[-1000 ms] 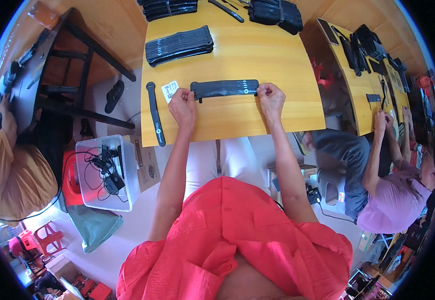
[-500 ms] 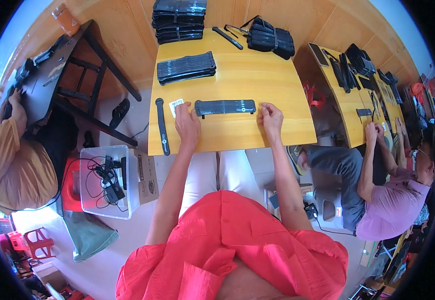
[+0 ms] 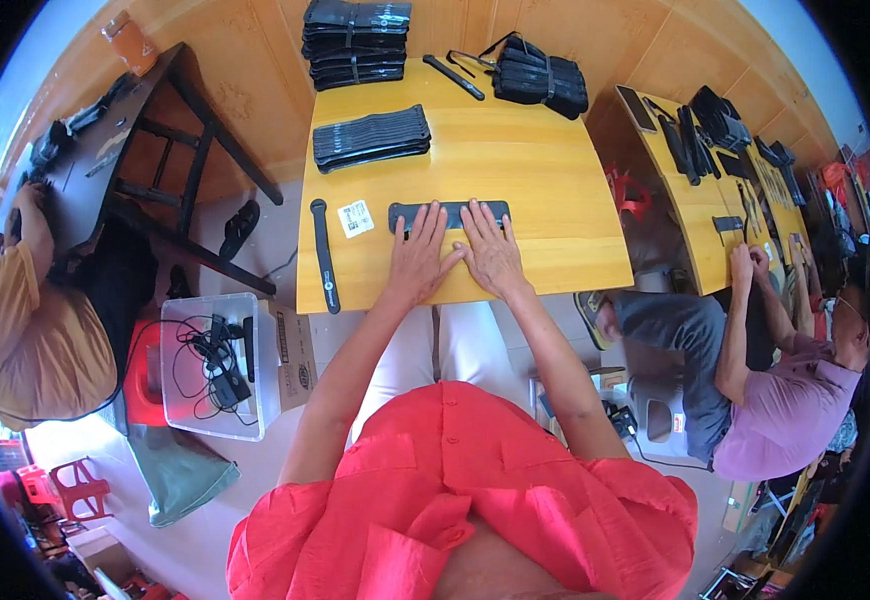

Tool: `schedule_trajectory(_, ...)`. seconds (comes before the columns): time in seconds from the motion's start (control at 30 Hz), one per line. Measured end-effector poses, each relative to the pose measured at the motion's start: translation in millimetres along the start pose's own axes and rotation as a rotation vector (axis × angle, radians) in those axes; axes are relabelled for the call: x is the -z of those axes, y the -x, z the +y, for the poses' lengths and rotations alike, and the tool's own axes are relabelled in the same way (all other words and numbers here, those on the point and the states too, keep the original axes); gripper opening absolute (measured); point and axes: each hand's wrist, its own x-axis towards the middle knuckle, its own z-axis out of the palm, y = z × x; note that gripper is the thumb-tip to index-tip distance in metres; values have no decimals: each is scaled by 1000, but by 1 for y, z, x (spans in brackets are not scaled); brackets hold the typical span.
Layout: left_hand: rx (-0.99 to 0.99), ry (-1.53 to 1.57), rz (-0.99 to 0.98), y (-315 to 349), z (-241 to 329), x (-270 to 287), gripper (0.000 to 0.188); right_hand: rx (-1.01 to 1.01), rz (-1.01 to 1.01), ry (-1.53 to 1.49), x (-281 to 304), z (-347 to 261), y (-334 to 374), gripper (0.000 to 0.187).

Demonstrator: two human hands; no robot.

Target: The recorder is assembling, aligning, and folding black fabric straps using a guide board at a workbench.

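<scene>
A flat black packet [image 3: 410, 212], probably straps in a clear bag, lies crosswise on the yellow wooden table [image 3: 545, 262]. My left hand [image 3: 421, 256] rests flat on its left half, fingers spread. On its middle and right part lies my right hand [image 3: 493, 252], also flat with the fingers stretched out. The thumbs of both hands nearly meet in front of the packet. Much of the packet's face is hidden under my fingers. Left of it are a white printed label sheet [image 3: 358, 219] and a single black strap [image 3: 324, 256] with a rounded end.
Behind my hands sits a stack of black packets [image 3: 372, 138]. Farther back are a taller banded stack [image 3: 357, 42], a loose strap [image 3: 454, 78] and a banded black bundle [image 3: 541, 80]. People work at a dark table [image 3: 105, 150] on the left and a yellow table [image 3: 690, 225] on the right.
Both hands have moved inward from beside the packet and now lie flat on top of it. My left hand has left the label sheet, which now shows fully.
</scene>
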Motion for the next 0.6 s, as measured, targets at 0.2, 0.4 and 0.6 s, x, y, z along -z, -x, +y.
schedule_trajectory(0.2,49,40,-1,12,-16,4,74,-177,-17,38,6,5,3,60)
schedule_trajectory(0.4,223,25,27,26,-20,17,76,-213,136,20,5,22,12,55)
schedule_trajectory(0.6,377,445,450,72,-20,61,49,-27,340,-276,22,-32,13,46)
